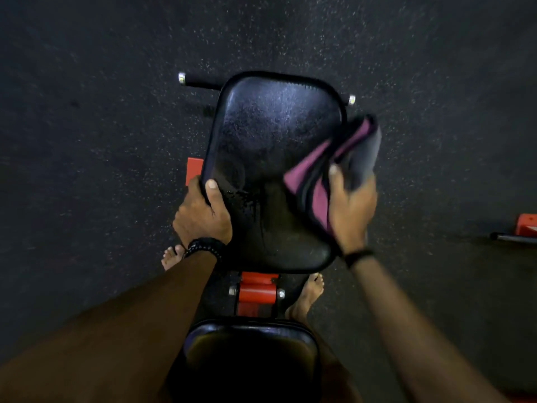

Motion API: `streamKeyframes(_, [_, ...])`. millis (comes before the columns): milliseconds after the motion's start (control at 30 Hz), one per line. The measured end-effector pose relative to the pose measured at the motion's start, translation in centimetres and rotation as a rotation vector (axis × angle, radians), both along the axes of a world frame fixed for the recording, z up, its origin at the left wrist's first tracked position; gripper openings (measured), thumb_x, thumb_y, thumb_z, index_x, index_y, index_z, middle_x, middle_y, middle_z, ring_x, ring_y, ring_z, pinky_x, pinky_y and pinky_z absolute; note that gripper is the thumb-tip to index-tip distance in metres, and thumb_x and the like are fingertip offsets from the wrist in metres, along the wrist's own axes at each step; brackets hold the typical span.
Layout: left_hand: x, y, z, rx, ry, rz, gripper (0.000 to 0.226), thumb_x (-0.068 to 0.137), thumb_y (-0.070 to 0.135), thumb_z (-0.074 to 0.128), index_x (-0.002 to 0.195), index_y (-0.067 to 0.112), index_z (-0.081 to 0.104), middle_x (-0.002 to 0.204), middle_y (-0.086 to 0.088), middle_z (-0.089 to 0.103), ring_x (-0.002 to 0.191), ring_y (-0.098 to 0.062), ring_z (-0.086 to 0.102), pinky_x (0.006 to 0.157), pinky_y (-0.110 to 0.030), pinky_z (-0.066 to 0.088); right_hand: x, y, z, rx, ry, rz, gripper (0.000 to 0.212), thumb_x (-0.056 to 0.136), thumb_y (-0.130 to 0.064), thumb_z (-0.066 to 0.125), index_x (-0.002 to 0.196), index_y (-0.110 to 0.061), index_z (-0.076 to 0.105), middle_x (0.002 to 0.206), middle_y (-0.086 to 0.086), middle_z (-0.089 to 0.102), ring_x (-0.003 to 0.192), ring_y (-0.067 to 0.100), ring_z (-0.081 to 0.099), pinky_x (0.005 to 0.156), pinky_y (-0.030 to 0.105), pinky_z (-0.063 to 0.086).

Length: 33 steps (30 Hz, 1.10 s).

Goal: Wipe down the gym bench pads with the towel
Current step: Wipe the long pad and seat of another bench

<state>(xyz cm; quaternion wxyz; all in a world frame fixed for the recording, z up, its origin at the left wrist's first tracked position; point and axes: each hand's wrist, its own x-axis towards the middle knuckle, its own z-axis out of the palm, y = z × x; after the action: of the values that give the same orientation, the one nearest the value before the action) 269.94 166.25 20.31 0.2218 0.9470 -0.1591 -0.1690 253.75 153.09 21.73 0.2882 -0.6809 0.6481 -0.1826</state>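
Head | left hand grips pad edge | right hand clutches towel

Dark speckled rubber floor, a red-and-black piece of equipment at its right edge.

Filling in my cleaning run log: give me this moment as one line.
stage: wiping far pad | left hand: grips far pad left edge | right hand: holds towel at right edge | near pad: untouched

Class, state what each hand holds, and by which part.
Left hand grips the large pad by its left edge. Right hand holds the folded towel by its near end.
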Motion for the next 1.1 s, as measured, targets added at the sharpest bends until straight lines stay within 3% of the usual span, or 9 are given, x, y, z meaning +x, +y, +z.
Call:
streamKeyframes(67, [-0.1, 0.0, 0.0, 0.001, -0.004, -0.007, 0.067, 0.094, 0.053, 0.019, 0.130, 0.009, 0.055, 0.103, -0.023, 0.069, 0.089, -0.045, 0.061, 0.071, -0.044, 0.043, 3.8, -6.7, -0.7, 0.111, -0.011, -0.108, 0.058, 0.087, -0.054, 0.063, 0.122, -0.008, 0.057, 0.116, 0.007, 0.063, 0.111, 0.024, 0.060, 0.082, 0.027, 0.041])
streamKeyframes(167, [0.0, 0.1, 0.0, 0.005, -0.005, -0.010, 0.073, 0.091, 0.056, 0.014, 0.130, 0.010, 0.054, 0.101, -0.022, 0.069, 0.089, -0.044, 0.061, 0.071, -0.044, 0.042, 5.9, -8.9, -0.1, 0.136, -0.017, -0.072, 0.055, 0.089, -0.054, 0.059, 0.119, -0.008, 0.056, 0.123, 0.010, 0.060, 0.114, 0.027, 0.057, 0.093, 0.035, 0.045])
streamKeyframes(267, [-0.1, 0.3, 0.0, 0.004, 0.006, -0.009, 0.073, 0.091, 0.057, 0.014, 0.130, 0.010, 0.053, 0.101, -0.022, 0.068, 0.089, -0.044, 0.061, 0.073, -0.046, 0.043, 1.2, -1.0, 0.1, 0.045, 0.002, 0.033, 0.062, 0.090, -0.052, 0.058, 0.128, -0.003, 0.050, 0.127, 0.016, 0.053, 0.118, 0.030, 0.051, 0.100, 0.042, 0.044])
streamKeyframes(367, [-0.1, 0.3, -0.1, 0.003, 0.007, -0.015, 0.070, 0.092, 0.056, 0.015, 0.130, 0.010, 0.053, 0.101, -0.022, 0.068, 0.088, -0.044, 0.062, 0.071, -0.045, 0.043, -2.9, 6.8, 1.3, 0.123, -0.018, 0.001, 0.059, 0.087, -0.049, 0.058, 0.131, -0.013, 0.043, 0.125, 0.021, 0.051, 0.117, 0.036, 0.050, 0.097, 0.048, 0.045])
streamKeyframes(433, [0.1, 0.3, -0.1, 0.009, 0.017, -0.018, 0.070, 0.092, 0.056, 0.014, 0.130, 0.012, 0.054, 0.100, -0.020, 0.069, 0.086, -0.043, 0.062, 0.070, -0.045, 0.044, -1.9, 4.6, 1.1, 0.149, -0.022, -0.020, 0.062, 0.085, -0.053, 0.057, 0.129, -0.010, 0.045, 0.122, 0.019, 0.052, 0.114, 0.036, 0.053, 0.096, 0.050, 0.046])
streamKeyframes(567, [0.2, 0.3, -0.2, 0.004, 0.019, -0.034, 0.067, 0.094, 0.055, 0.017, 0.129, 0.012, 0.054, 0.100, -0.019, 0.069, 0.086, -0.042, 0.062, 0.071, -0.045, 0.045, 6.4, -6.1, 0.1, 0.013, 0.249, 0.000, 0.070, 0.091, -0.058, 0.052, 0.132, -0.002, 0.052, 0.133, 0.017, 0.051, 0.125, 0.033, 0.047, 0.101, 0.046, 0.035])
streamKeyframes(700, [0.2, 0.4, -0.1, 0.012, 0.002, -0.023, 0.063, 0.095, 0.051, 0.022, 0.131, 0.010, 0.053, 0.107, -0.020, 0.068, 0.093, -0.042, 0.062, 0.075, -0.044, 0.043, 12.4, -8.7, 0.3, -0.175, 0.456, 0.295, 0.065, 0.087, -0.061, 0.042, 0.129, -0.014, 0.057, 0.139, 0.003, 0.050, 0.131, 0.026, 0.041, 0.107, 0.048, 0.026])
streamKeyframes(933, [0.1, 0.4, -0.5, -0.121, 0.047, 0.057, 0.063, 0.095, 0.048, 0.034, 0.148, 0.014, 0.034, 0.146, -0.009, 0.046, 0.124, -0.029, 0.051, 0.092, -0.040, 0.041, 11.7, -4.7, 0.3, -0.377, 0.330, 1.048, 0.065, 0.081, -0.056, 0.054, 0.135, -0.020, 0.055, 0.149, 0.006, 0.045, 0.141, 0.028, 0.036, 0.114, 0.056, 0.021])
streamKeyframes(1100, [0.1, 0.6, -0.6, -0.234, 0.042, 0.120, 0.069, 0.095, 0.052, 0.036, 0.151, 0.013, 0.025, 0.155, -0.007, 0.033, 0.134, -0.023, 0.041, 0.099, -0.035, 0.037, 17.0, -5.5, 0.7, -0.293, 0.511, 0.997, 0.065, 0.081, -0.060, 0.040, 0.133, -0.024, 0.058, 0.148, 0.000, 0.045, 0.141, 0.024, 0.034, 0.116, 0.055, 0.015])
